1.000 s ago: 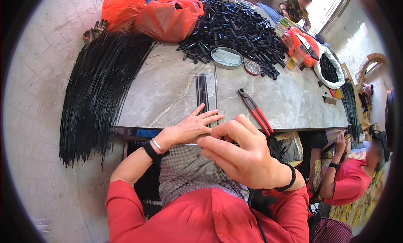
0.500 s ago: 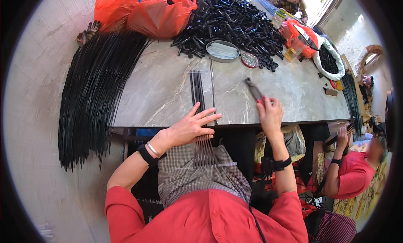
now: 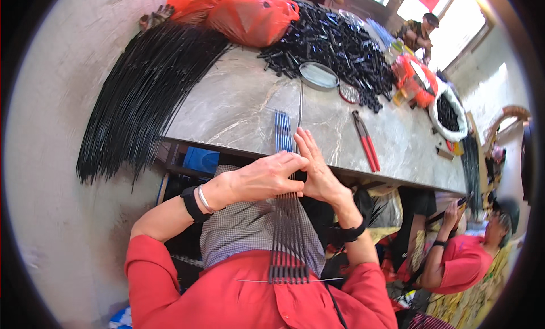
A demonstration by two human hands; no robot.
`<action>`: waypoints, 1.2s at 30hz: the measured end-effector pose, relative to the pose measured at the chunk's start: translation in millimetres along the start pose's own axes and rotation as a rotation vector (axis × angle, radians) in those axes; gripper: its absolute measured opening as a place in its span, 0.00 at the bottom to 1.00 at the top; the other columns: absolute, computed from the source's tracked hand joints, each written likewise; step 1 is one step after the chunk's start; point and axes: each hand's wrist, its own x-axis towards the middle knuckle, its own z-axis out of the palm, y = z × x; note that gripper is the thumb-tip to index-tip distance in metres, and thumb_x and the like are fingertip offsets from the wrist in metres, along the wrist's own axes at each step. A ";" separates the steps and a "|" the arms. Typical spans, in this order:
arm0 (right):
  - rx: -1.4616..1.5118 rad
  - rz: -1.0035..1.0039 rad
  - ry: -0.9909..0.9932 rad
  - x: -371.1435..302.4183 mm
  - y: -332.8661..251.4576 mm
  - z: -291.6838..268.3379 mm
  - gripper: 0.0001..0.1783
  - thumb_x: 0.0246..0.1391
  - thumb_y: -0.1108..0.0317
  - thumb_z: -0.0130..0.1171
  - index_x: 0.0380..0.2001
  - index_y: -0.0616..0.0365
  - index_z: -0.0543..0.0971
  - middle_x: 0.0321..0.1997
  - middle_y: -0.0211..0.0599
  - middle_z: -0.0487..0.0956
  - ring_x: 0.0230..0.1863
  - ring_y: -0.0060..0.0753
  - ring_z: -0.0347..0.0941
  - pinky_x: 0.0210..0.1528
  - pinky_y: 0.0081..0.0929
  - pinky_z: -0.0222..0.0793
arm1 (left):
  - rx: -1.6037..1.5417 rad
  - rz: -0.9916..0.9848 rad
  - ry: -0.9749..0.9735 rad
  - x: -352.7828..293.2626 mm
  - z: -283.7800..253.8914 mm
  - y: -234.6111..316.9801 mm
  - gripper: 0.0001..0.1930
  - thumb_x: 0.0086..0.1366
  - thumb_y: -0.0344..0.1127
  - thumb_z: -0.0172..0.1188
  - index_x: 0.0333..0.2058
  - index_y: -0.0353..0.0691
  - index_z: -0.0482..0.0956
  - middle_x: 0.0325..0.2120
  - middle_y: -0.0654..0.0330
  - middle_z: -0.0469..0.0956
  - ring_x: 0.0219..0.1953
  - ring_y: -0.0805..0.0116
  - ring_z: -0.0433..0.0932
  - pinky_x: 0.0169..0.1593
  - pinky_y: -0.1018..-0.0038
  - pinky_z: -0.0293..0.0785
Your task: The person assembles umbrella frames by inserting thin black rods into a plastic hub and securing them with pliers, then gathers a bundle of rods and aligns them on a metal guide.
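Observation:
My left hand [image 3: 261,174] is closed round a row of thin black rods [image 3: 290,224] that runs from the table edge down over my lap. Black sleeves [image 3: 289,273] sit at the near ends, where a thin pale rod [image 3: 255,281] lies crosswise. My right hand [image 3: 321,175] presses against the row's right side with its fingers stretched out. Beyond my hands the far ends of the rods look bluish over the tabletop. Red-handled pincers [image 3: 370,150] lie on the table to the right, apart from both hands.
A heap of short black tubes [image 3: 335,42] covers the back of the grey table [image 3: 244,96]. Long black rods [image 3: 142,96] hang over its left side. An oval tin [image 3: 319,76], red bags [image 3: 252,19] and a white sack [image 3: 452,114] stand around. A person in red [image 3: 462,255] works at right.
My right hand has put the pincers down on the table and moved left to the rods. The rods have come nearer to my body. My view has tilted and shifted.

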 end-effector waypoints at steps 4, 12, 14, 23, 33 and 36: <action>0.316 -0.191 0.148 10.8 -5.3 15.6 0.48 0.42 0.60 0.65 0.66 0.61 0.57 0.71 0.49 0.55 0.75 0.52 0.41 0.73 0.45 0.40 | 0.091 0.021 0.076 8.3 1.0 15.5 0.09 0.52 0.37 0.64 0.31 0.42 0.79 0.41 0.55 0.69 0.43 0.59 0.75 0.40 0.69 0.78; 0.478 -0.035 0.167 -14.5 5.8 28.5 0.36 0.46 0.66 0.68 0.59 0.63 0.67 0.63 0.49 0.67 0.65 0.46 0.62 0.64 0.41 0.60 | -0.116 -0.173 0.284 1.9 -23.8 48.0 0.26 0.42 0.36 0.74 0.43 0.40 0.78 0.53 0.53 0.68 0.55 0.57 0.70 0.48 0.66 0.76; 0.537 -0.034 0.227 -4.8 -15.4 15.2 0.32 0.40 0.69 0.73 0.51 0.60 0.73 0.60 0.45 0.71 0.68 0.46 0.59 0.67 0.40 0.55 | -0.479 -0.400 0.535 -30.6 -15.2 54.9 0.23 0.49 0.37 0.72 0.44 0.39 0.77 0.48 0.56 0.73 0.50 0.63 0.75 0.46 0.70 0.76; 0.566 -0.072 0.125 -22.0 -14.1 2.0 0.26 0.38 0.72 0.72 0.45 0.59 0.77 0.57 0.42 0.75 0.69 0.46 0.57 0.69 0.42 0.52 | -1.976 -0.939 0.662 -20.4 140.8 55.6 0.53 0.56 0.78 0.36 0.57 0.27 0.63 0.50 0.47 0.73 0.55 0.57 0.71 0.55 0.56 0.72; 1.021 -0.088 0.076 -127.9 -6.6 10.0 0.28 0.37 0.54 0.75 0.40 0.60 0.82 0.51 0.42 0.79 0.67 0.48 0.61 0.67 0.49 0.53 | -2.041 -1.322 1.383 17.1 140.9 30.9 0.40 0.58 0.71 0.49 0.37 0.29 0.71 0.23 0.57 0.76 0.21 0.68 0.75 0.37 0.68 0.79; 1.167 -0.188 0.068 -129.1 -13.7 1.7 0.28 0.36 0.54 0.76 0.40 0.59 0.83 0.51 0.44 0.79 0.68 0.52 0.58 0.68 0.54 0.49 | -2.228 -1.123 1.484 31.7 105.0 57.7 0.27 0.69 0.59 0.47 0.36 0.33 0.70 0.13 0.71 0.56 0.13 0.80 0.55 0.22 0.80 0.61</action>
